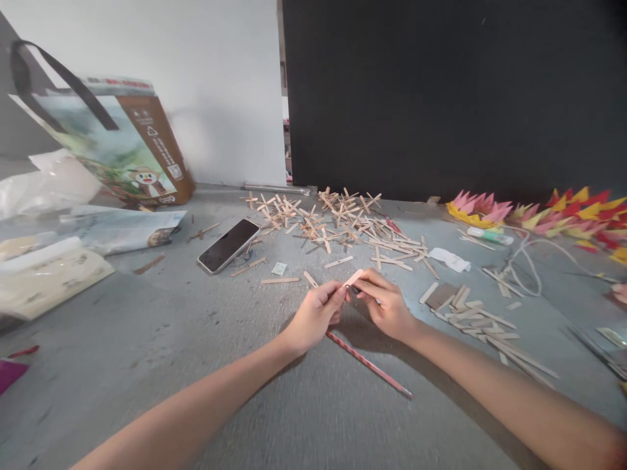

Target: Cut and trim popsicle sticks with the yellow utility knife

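Fingers (376, 288) pinched on wooden stick (353, 279) | left hand (314, 316), right hand (389, 310) close together | forearms (210, 399) angled inward

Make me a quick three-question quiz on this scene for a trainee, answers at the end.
1. True or false: the smartphone lies to the right of the striped pencil.
2. What does the left hand hold? a) a folded paper flower; b) a wooden craft stick; c) a cable.
3. Fill in: the handle of the printed bag is ____ in colour.

Key: 1. False; 2. b; 3. black.
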`<state>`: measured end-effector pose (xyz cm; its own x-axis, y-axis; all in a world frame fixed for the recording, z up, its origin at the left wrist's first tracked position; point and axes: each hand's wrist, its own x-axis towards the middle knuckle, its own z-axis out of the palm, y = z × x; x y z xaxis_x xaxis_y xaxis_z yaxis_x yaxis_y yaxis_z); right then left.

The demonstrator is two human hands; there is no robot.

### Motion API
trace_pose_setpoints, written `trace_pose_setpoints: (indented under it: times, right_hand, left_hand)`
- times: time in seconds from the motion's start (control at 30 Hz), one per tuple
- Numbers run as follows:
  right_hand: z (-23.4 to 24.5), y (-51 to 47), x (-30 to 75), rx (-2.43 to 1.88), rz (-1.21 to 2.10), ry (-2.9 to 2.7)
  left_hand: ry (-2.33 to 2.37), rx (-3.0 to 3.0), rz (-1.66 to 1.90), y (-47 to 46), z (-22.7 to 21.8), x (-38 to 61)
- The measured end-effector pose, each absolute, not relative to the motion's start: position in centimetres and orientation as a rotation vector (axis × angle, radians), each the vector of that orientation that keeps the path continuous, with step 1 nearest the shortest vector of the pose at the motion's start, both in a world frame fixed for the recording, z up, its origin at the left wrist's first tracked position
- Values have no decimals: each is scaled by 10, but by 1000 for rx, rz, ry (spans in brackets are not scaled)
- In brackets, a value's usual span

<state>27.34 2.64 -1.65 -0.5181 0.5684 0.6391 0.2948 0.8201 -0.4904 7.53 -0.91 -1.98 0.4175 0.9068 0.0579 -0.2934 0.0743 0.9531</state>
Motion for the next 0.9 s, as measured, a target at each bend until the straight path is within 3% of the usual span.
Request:
trace_pose_setpoints:
  times: [0.27,0.9]
  right_hand:
    - [-15,26,272,-652,449,-2164]
    - [-13,39,284,-755,95,-2459]
  left_hand:
    - [654,1128,1026,-7,-22,77]
    - [591,1050,1044,-6,-21,77]
